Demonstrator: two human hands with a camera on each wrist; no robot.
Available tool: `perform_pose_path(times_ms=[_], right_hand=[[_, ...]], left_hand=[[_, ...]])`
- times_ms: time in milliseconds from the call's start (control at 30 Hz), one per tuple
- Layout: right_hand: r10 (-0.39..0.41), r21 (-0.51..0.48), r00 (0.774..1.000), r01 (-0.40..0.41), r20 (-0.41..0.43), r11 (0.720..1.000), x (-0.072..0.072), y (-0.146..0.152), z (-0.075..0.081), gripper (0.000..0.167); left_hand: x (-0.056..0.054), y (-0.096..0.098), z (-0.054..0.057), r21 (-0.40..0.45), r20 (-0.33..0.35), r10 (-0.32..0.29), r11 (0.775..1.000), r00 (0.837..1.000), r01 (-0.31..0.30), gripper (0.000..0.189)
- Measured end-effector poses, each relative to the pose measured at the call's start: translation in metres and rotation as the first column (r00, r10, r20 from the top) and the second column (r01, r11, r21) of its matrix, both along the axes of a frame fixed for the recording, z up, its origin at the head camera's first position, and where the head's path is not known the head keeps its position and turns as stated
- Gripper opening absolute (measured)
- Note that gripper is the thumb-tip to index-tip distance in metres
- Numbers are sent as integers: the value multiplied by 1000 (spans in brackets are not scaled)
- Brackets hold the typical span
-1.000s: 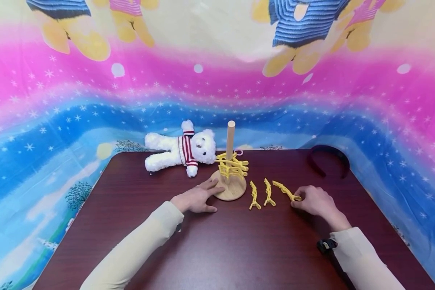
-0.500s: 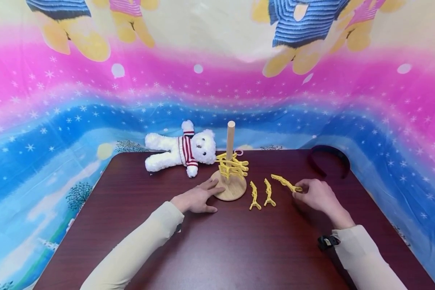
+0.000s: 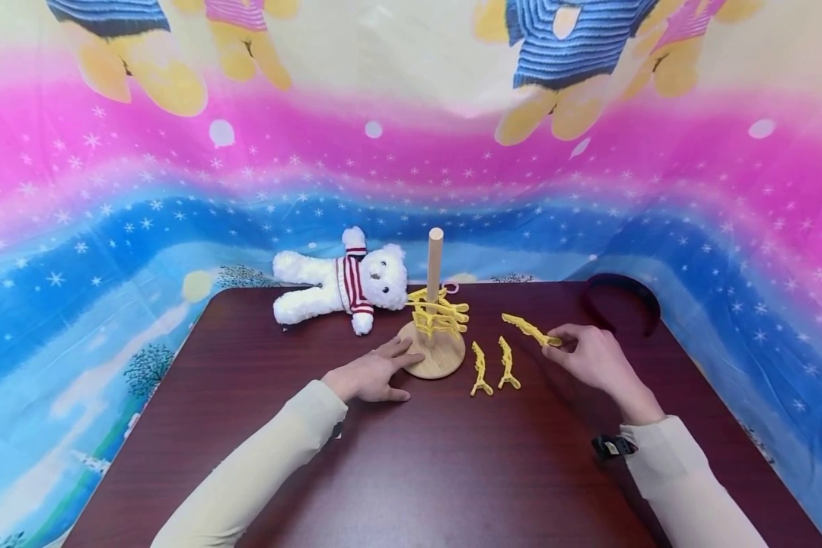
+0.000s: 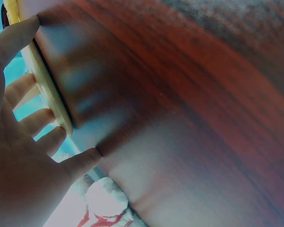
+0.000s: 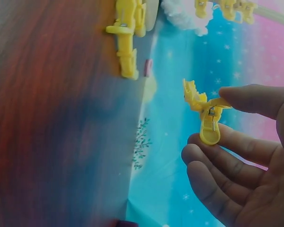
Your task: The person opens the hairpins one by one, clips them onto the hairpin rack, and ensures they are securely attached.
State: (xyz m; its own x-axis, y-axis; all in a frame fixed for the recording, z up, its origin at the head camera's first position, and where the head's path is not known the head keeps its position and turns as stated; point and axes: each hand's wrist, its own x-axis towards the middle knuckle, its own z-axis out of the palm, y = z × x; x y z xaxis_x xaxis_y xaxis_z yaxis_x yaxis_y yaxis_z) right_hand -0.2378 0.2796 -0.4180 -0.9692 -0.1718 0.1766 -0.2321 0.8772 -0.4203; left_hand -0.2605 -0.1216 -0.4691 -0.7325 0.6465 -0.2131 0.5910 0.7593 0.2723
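Note:
My right hand (image 3: 597, 361) pinches a yellow hair clip (image 3: 526, 328) by its handle end, between thumb and fingers, above the table. In the right wrist view the thumb lies on one handle of the hair clip (image 5: 209, 113). My left hand (image 3: 371, 374) rests with spread, straight fingers on the round base (image 3: 438, 365) of a wooden stand. Several yellow clips (image 3: 441, 320) are clamped around the lower part of its upright post (image 3: 434, 262). Two more yellow clips, a left one (image 3: 479, 369) and a right one (image 3: 507, 364), lie on the table right of the base.
A white teddy bear (image 3: 342, 283) in a striped sweater lies behind and left of the stand. A dark headband (image 3: 623, 293) lies at the table's back right. Behind the post shows a small pink ring (image 3: 452, 288). A printed cloth hangs behind the brown table (image 3: 411, 487).
My right hand has lifted the yellow hair clip off the table and carried it away from me and slightly left. The left hand stays on the base.

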Motion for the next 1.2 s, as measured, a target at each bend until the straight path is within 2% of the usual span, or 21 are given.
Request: perform_pose_path(times_ms=[467,733,1200], right_hand=[[23,-46,999,-25,-43,999,-1,-20,20,32],[54,-51,996,-58,-73,997,-1,-34,33,30],[92,-57,989,-99,-117,994,-2,-41,40,32]], left_hand=[[0,1,2,1,2,2,1000,1000,-2,76],[1,0,3,19,-32,-23,1000,999,23,76],[3,1,1,18,-23,-13,1000,1000,14,75]])
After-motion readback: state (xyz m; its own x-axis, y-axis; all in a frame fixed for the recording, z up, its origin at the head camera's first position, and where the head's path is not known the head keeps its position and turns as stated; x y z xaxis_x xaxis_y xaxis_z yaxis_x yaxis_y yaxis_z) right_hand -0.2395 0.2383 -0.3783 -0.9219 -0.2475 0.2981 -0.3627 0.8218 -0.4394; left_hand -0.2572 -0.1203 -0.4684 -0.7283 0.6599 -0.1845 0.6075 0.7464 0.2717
